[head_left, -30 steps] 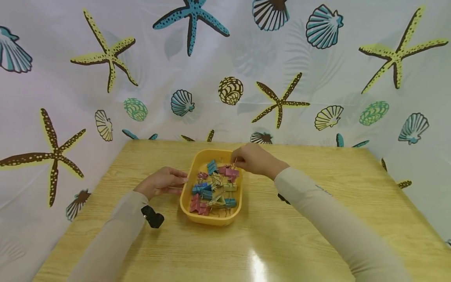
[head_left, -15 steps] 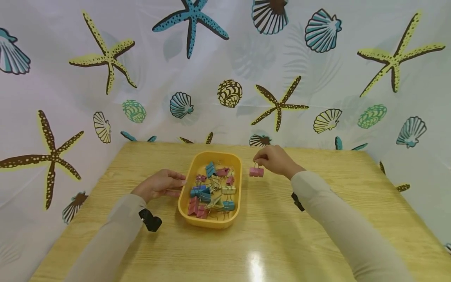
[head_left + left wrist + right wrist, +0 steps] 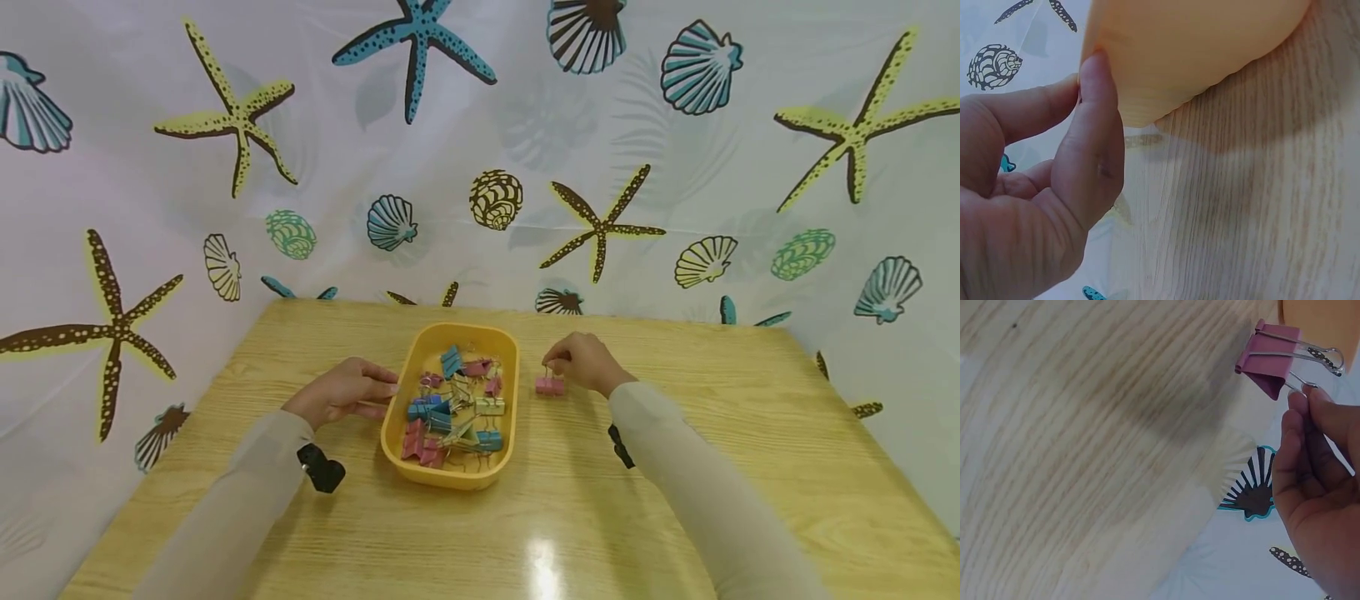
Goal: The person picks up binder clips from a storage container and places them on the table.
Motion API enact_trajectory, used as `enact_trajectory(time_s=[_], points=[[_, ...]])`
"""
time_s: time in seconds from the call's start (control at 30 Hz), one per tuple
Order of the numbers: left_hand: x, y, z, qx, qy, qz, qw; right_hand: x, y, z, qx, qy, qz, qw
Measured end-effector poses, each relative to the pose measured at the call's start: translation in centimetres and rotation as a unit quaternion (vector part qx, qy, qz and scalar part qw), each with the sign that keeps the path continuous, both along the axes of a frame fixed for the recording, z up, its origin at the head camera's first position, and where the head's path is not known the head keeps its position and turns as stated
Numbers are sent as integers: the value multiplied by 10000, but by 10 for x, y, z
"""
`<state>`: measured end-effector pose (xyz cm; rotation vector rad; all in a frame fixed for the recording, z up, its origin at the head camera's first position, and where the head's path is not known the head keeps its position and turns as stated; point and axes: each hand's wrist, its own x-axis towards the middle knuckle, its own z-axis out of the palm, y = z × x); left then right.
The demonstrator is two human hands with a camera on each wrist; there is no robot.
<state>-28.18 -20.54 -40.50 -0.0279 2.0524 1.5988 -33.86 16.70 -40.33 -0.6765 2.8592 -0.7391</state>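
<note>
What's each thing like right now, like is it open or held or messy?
Yellow tray, upright, open-topped
Clips in the tray, loose and jumbled
Pink clip, held outside the tray, not squeezed open
Left hand, fingers touching the tray's side
Right hand, pinching the pink clip
Cloth, hanging behind the table

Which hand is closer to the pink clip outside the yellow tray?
Right. The right hand pinches the pink clip; the left hand is across the yellow tray from it, at the tray's left side.
</note>
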Motion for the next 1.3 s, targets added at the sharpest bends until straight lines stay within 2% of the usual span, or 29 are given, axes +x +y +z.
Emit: enact_trajectory(time_s=[0.37,0.7,1.3], points=[[0,1,1,0,38,29,10000,0,2,-8,250,108,-215,9994],[1,0,-3,-177,168,-57,9997,2,0,-12,-99,-199,-502,9985],[1,-1,-2,-83,172,-29,9998,1,6,-18,-24,7,-543,9985]])
